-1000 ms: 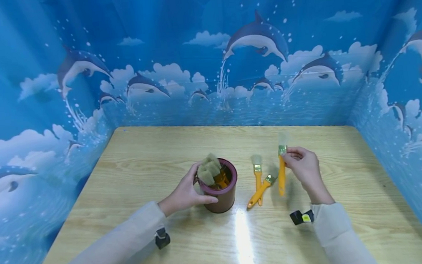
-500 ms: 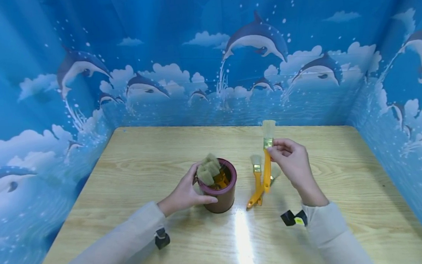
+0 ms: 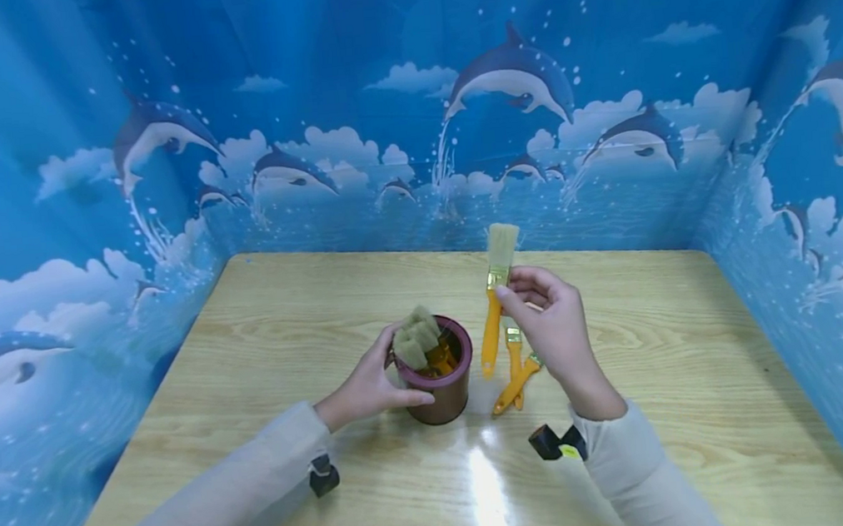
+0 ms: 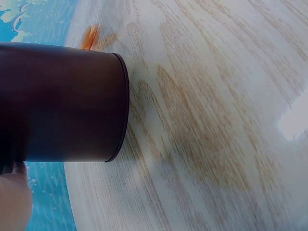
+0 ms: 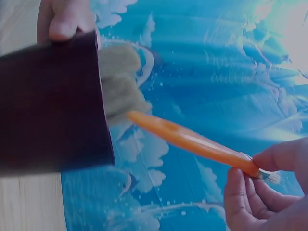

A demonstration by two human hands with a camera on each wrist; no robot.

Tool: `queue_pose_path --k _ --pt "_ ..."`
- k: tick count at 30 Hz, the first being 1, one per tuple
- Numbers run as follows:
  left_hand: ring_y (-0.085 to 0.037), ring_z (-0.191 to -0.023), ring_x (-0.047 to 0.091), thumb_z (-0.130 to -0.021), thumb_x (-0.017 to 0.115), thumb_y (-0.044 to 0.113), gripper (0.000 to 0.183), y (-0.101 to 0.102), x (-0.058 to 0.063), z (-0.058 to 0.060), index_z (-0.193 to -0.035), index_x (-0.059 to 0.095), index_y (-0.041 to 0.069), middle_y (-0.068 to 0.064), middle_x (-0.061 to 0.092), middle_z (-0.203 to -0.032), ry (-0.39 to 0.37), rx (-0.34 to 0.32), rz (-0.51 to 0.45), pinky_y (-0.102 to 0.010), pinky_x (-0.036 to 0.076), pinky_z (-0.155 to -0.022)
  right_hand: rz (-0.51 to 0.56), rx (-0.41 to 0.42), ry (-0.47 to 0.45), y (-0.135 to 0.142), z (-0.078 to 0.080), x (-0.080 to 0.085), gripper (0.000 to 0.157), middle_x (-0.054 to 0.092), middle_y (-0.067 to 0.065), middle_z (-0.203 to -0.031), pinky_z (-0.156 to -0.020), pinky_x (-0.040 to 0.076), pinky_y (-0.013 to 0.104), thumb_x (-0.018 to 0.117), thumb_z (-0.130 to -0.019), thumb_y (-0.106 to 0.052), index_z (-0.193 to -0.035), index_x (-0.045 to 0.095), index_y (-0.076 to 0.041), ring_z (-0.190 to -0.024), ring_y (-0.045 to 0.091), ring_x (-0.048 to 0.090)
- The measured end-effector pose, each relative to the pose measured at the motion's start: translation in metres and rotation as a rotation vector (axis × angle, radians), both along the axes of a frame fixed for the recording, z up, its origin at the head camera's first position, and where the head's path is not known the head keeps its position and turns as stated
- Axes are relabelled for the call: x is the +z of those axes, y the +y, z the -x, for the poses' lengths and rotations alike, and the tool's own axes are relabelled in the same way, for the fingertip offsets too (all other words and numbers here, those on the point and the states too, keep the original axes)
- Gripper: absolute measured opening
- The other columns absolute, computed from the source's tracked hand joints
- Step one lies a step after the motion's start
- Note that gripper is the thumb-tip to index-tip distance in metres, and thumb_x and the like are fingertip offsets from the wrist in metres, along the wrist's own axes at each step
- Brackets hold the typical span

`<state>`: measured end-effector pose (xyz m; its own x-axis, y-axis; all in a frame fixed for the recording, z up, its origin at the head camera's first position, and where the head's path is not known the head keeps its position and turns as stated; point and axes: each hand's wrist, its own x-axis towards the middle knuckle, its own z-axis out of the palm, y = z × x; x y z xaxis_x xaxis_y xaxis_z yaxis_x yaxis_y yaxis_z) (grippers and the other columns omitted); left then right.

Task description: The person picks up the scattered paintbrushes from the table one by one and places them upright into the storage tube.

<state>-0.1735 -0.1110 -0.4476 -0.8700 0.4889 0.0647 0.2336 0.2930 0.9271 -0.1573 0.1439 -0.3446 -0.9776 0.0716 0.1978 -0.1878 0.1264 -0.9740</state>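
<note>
My left hand [image 3: 372, 388] grips the left side of a dark maroon cylindrical pot [image 3: 441, 399], thumb across its front. Inside the pot stand several paintbrushes, their pale bristles [image 3: 415, 340] leaning over the left rim. To the right, my right hand [image 3: 550, 318] pinches another paintbrush [image 3: 492, 324] near its metal ferrule, bristles up and yellow-orange handle pointing down, raised above the table. In the right wrist view the handle end [image 5: 139, 118] of that brush appears close to the pot's mouth [image 5: 107, 120]. The left wrist view shows mostly the pot's side [image 4: 67, 103].
Two more paintbrushes lie crossed on the table right of the pot, one slanted [image 3: 515, 388] over the other [image 3: 514, 351]. The wood-grain table [image 3: 305, 306] backs onto a blue dolphin-print curtain [image 3: 379, 116] that also runs along both sides.
My right hand has moved left with its paintbrush, lifting it a little, from right of the two lying brushes to near the pot. The left hand and pot have stayed in place.
</note>
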Motion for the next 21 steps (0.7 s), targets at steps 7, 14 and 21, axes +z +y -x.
queue_pose_path --k 7,14,21 --pt "-0.019 -0.136 0.037 -0.068 0.089 0.024 0.104 0.0 0.002 -0.001 -0.149 0.024 0.023 0.002 0.039 -0.146 -0.005 0.008 0.004 -0.044 0.027 -0.115 0.073 0.023 0.115 -0.02 0.0 -0.003 0.026 0.059 0.015 -0.098 -0.076 0.059 0.031 0.064 -0.091 -0.006 -0.114 0.06 0.006 -0.084 0.016 0.063" --pt "-0.021 -0.136 0.037 -0.069 0.088 0.017 0.102 0.001 0.002 -0.001 -0.149 0.025 0.019 -0.002 0.039 -0.147 0.009 -0.004 -0.034 -0.045 0.028 -0.115 0.012 0.073 0.194 -0.036 0.0 -0.015 0.024 0.063 0.016 -0.1 -0.076 0.058 0.027 0.065 -0.092 -0.011 -0.111 0.062 0.003 -0.088 0.017 0.063" --pt "-0.019 -0.134 0.039 -0.07 0.087 0.016 0.1 0.0 0.001 0.0 -0.149 0.026 0.019 -0.001 0.04 -0.146 0.022 -0.015 -0.045 -0.044 0.03 -0.114 -0.059 0.113 0.158 -0.042 -0.002 -0.034 0.023 0.064 0.016 -0.102 -0.074 0.057 0.023 0.065 -0.091 -0.008 -0.11 0.063 0.004 -0.092 0.019 0.064"
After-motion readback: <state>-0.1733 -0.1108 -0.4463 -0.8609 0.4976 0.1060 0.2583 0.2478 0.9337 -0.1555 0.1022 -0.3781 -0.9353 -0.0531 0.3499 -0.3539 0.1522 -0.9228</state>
